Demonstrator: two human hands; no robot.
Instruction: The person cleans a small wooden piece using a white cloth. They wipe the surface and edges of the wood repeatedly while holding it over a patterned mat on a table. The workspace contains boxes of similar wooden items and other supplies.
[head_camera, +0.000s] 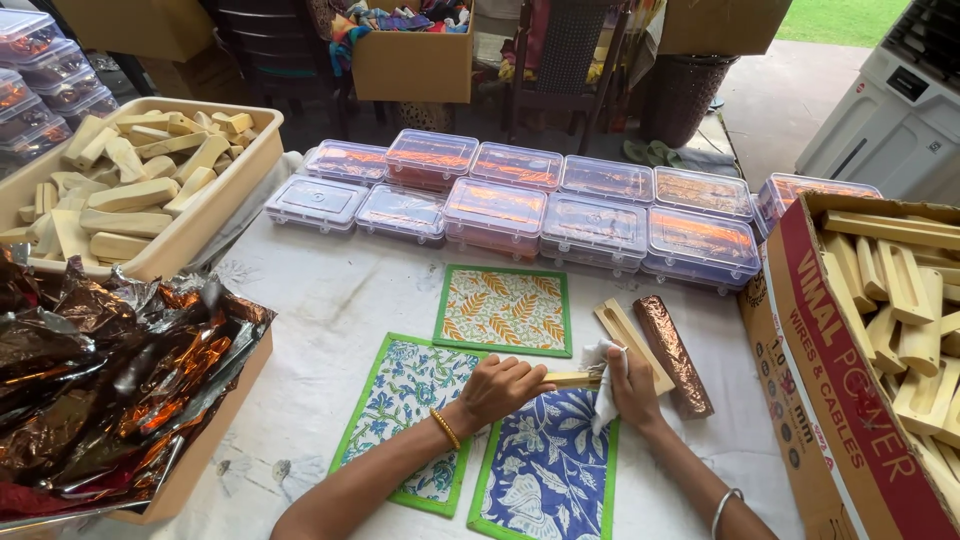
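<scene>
Her left hand (497, 387) clasps one end of a slim pale wooden stick (572, 380); the right hand (630, 385) grips a white cloth (603, 385) against its other end, a foil-wrapped copper bar (674, 354) just beyond.

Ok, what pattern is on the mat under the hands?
White leaves on blue, green border: the mat, best in the head view.
</scene>
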